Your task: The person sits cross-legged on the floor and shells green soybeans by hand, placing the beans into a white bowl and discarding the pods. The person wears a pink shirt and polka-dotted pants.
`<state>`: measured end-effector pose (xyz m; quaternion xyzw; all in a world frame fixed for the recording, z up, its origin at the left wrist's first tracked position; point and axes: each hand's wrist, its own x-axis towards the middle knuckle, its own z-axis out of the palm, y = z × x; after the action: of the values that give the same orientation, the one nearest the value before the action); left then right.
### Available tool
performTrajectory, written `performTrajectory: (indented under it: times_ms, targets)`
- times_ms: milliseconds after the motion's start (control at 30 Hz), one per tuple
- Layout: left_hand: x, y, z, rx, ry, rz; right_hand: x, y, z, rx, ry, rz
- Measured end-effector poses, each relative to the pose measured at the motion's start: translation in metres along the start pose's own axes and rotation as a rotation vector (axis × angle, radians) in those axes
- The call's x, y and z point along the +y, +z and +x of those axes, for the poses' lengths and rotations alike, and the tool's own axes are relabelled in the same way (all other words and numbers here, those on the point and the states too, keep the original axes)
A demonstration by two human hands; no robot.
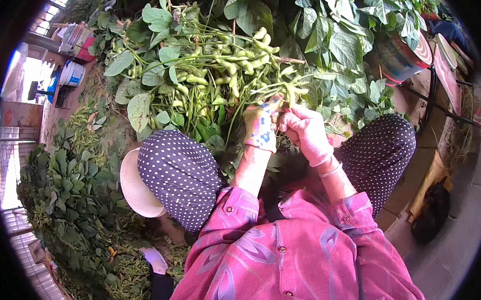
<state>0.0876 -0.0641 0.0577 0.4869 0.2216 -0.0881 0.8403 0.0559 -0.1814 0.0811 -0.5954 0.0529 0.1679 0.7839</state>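
My left hand (261, 124), in a patterned yellow knit glove, is closed around thin green soybean stems. My right hand (307, 131), in a pale pink glove, meets it with curled fingers pinched at the stems; the exact grip is partly hidden. Just above the fingertips, green soybean pods (293, 92) stick out from the stems. A thick bunch of soybean plants heavy with pods (228, 65) lies right in front of both hands. Broad soybean leaves (343, 46) surround the bunch at the top.
Heaped soybean greenery (74, 179) covers the left side. A white rounded object (140, 190) sits beside my left knee. Lower left, another person's gloved hand (154, 259) shows. A bucket (405, 58) stands upper right, a white bucket (72, 73) left. A dark animal (431, 210) lies at right.
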Motion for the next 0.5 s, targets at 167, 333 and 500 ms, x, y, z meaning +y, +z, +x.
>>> performTrajectory:
  times_ms: [167, 333, 500]
  targets:
    - [-0.009, 0.000, 0.002, -0.065, 0.000, -0.109, 0.011, -0.010, 0.009, -0.046, 0.037, 0.149]
    - [-0.013, 0.002, 0.011, -0.041, 0.024, -0.032, 0.001, -0.003, 0.012, 0.030, -0.027, 0.000]
    - [0.003, 0.003, 0.003, 0.016, 0.202, 0.284, 0.011, 0.015, 0.017, 0.235, -0.306, -0.211]
